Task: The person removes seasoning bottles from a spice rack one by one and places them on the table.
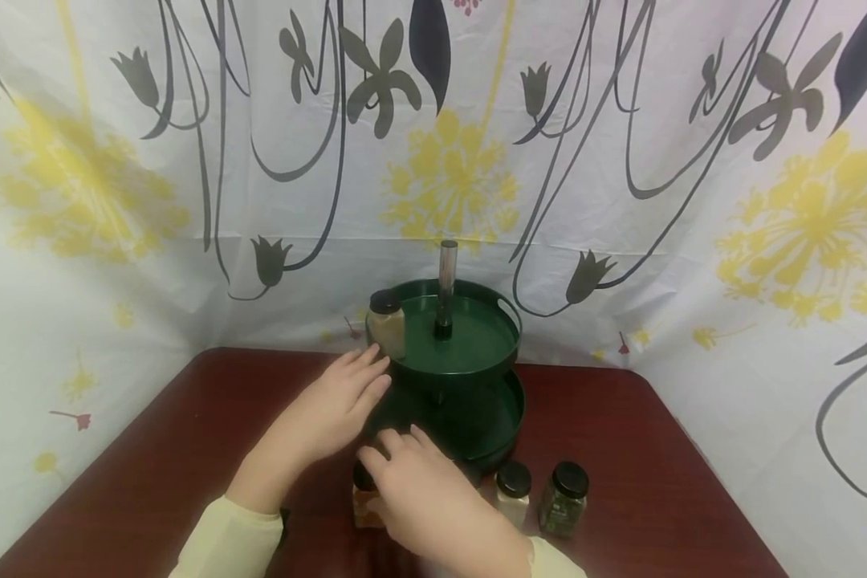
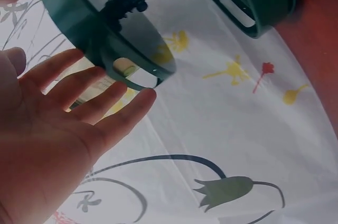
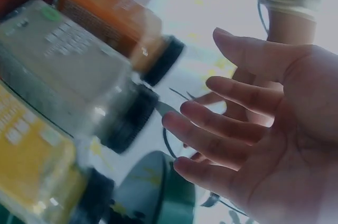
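Observation:
My left hand (image 1: 332, 408) reaches to the left side of a two-tier green turntable rack, with its fingers straight and their tips at the upper tray (image 1: 477, 341). A spice jar (image 1: 387, 327) with a black lid and tan contents stands there, just beyond the fingertips. My right hand (image 1: 426, 494) is over the jars in front of the rack, its fingers spread and its palm bare in the right wrist view. Nearest it are an orange jar (image 3: 108, 20), a pale grey jar (image 3: 68, 71) and a yellow jar (image 3: 31, 160), all black-lidded. In the head view this hand partly hides them.
The lower green tray (image 1: 494, 417) sits under the upper one, with a clear post (image 1: 447, 281) rising from the middle. A pale jar (image 1: 513, 494) and a green herb jar (image 1: 563, 499) stand on the dark red table (image 1: 636, 457). Patterned cloth (image 1: 462, 72) surrounds the table.

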Demonstrator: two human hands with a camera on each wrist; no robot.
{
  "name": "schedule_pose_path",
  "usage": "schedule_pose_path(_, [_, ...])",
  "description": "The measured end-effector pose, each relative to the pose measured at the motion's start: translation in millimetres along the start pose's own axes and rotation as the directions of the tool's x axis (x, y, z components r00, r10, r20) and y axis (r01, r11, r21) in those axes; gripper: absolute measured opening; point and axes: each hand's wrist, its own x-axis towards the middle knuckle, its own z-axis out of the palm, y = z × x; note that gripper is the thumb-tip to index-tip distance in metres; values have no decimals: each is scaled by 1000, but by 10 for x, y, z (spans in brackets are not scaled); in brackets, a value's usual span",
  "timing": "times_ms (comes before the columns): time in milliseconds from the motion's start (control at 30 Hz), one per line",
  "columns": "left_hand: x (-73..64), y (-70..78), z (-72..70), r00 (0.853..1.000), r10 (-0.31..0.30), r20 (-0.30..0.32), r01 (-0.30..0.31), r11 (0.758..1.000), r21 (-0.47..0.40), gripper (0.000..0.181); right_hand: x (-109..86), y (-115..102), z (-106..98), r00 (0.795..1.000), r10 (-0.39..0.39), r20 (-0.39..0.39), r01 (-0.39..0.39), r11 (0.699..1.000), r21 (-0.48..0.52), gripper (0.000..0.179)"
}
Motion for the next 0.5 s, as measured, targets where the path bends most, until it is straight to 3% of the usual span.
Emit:
schedule_pose_path(100, [-17,52,-16,1000,1,16,-1,1000,3,56,-39,70,-134,999,17,-46,-14,999,50,48])
schedule_pose_path(200, [-40,97,-22,999,8,34,-8,1000,-4,57,-65,178,-265,987,56,-151,-37,991,127,48])
schedule_pose_path(367, [-86,172,-15,997,9,72,-6,999,-34,57,-77,373,-424,927,110,-358,-43,981,190,42])
schedule_pose_path(500, [-107,235,13,995,33,96,-29,999,-40,57,-50,494,-528,882,170,-439,-82,974,213,42])
